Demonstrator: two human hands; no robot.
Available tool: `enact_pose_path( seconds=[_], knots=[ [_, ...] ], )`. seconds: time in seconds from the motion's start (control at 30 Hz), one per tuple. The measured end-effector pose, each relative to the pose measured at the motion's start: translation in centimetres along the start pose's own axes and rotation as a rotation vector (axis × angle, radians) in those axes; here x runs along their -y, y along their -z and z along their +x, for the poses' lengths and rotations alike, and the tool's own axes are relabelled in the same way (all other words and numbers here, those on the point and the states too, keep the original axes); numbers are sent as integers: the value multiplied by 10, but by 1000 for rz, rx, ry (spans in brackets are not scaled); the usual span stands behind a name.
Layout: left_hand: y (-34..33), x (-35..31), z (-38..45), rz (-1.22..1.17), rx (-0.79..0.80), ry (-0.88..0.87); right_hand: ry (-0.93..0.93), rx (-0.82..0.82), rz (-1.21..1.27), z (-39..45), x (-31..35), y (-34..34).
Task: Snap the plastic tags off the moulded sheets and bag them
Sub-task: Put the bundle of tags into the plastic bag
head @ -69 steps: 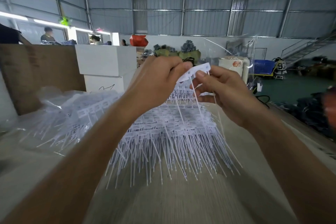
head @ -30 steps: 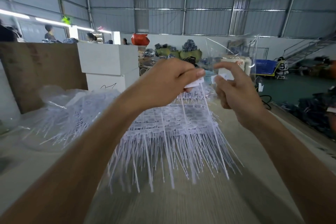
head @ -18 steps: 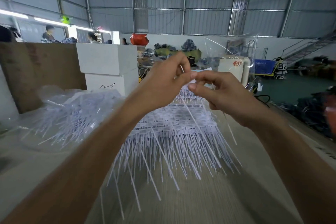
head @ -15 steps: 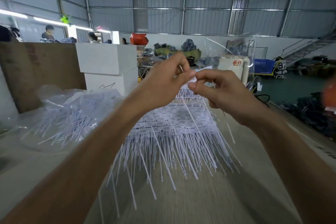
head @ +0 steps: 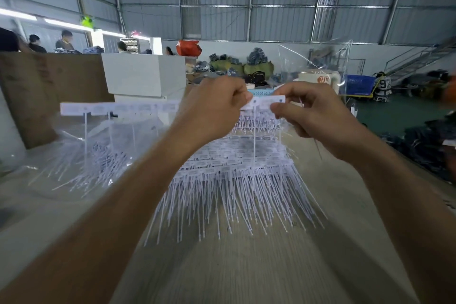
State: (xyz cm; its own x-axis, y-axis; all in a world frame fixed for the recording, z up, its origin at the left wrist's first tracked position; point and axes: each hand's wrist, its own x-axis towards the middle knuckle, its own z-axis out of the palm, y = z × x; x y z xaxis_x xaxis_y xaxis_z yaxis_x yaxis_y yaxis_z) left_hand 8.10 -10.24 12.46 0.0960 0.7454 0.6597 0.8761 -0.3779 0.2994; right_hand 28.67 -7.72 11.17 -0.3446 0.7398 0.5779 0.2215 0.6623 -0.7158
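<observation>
change: since the earlier frames, a long strip of tags (head: 118, 108) has been raised level at chest height, where only a short piece was pinched; both hands have been drawn slightly apart along it.
left hand: left hand (head: 214, 108) is curled over the strip, which is pinched near its right end; the rest of the strip is carried out to the left of this hand.
right hand: right hand (head: 306, 111) is closed in a pinch on the end tag (head: 274, 100), just right of the left hand; thumb and forefinger are pressed on the tag's flat head.
tag position: the end tag is bridged between the two hands, with its thin tail hung straight down.
step in hand: the end tag is judged to be about to be snapped from the strip.
progress, done: a bag of loose tags (head: 81, 155) is seen left of the left hand, partly filled.
progress, left: a thick stack of moulded sheets (head: 234, 163) is laid on the table (head: 246, 266) below and beyond the hands; most of the work is judged to be outstanding.
background: a clear empty bag (head: 318, 57) is stood up beyond the right hand.
</observation>
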Motion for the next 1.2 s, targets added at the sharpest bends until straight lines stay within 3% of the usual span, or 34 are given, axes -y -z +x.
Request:
enact_pose_path(
  seconds=[0.1, 0.2, 0.4, 0.63, 0.83, 0.93, 1.03, 1.1, 1.2],
  knots=[
    [0, -7, -1, 120, -93, -30, 23, 1, -9, 0, 0, 0],
    [0, -8, -1, -27, -112, -4, 32, 61, -26, -1, 0, 1],
    [8, -4, 1, -462, 32, 164, 163, -15, -263, 1, 3, -7],
    [14, 6, 2, -660, 153, 242, 409, -205, -688, 1, 8, -18],
    [14, 1, 2, -936, 252, 283, 546, -327, -766, 2, 9, -18],
    [15, -2, 1, -838, 226, 250, 515, -345, -735, 4, 8, -19],
    [19, -7, -5, -692, 266, 129, 359, -428, -614, 6, 1, -18],
    [19, -15, -8, -639, 235, 23, 174, -483, -445, 9, -6, -10],
    [17, -21, -7, -483, 86, -135, -18, -380, -55, 8, -12, 1]
  ],
)
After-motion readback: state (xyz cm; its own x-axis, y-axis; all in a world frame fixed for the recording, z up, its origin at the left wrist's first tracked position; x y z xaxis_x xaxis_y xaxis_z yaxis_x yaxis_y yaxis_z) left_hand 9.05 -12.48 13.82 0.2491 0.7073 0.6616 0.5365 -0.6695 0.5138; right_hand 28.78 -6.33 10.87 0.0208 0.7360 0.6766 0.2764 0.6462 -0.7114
